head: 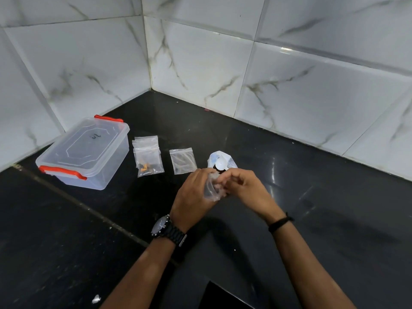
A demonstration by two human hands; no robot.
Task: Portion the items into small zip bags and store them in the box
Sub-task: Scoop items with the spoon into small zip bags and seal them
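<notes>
Nearest, the left hand (193, 195) and right hand (242, 186) both pinched a small clear zip bag (211, 190) above the black stone worktop (289, 219), fingers curled round its mouth. Holding the mouth wide while loading would probably prevent spills. Beyond lay a white pouch of items (219, 162), an empty clear zip bag (182, 161), filled clear bags (148, 157) and the closed clear plastic box with orange latches (85, 152).
</notes>
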